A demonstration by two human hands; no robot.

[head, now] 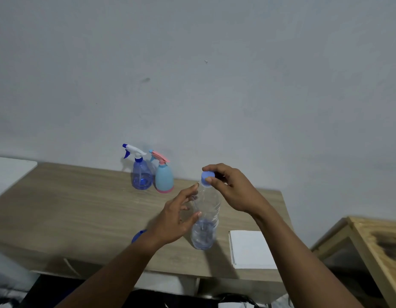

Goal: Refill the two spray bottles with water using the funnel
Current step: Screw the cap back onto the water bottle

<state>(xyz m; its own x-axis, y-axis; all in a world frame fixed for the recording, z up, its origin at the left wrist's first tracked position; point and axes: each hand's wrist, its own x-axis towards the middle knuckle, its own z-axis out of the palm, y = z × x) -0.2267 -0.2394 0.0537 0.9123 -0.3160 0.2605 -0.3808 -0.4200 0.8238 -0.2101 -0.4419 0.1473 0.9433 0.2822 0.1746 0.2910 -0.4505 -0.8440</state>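
Observation:
A clear plastic water bottle stands on the wooden table, with a little water at its bottom. My left hand curls around its left side, thumb and fingertips touching it. My right hand pinches the bottle's blue cap on the neck. Two spray bottles stand at the back by the wall: a transparent blue one with a white trigger, and an opaque light-blue one with a pink trigger. A blue object, perhaps the funnel, peeks out behind my left wrist.
A white pad or box lies on the table's front right. A second wooden table with a dark stain stands to the right. A white surface sits at the far left. The wall runs close behind the table.

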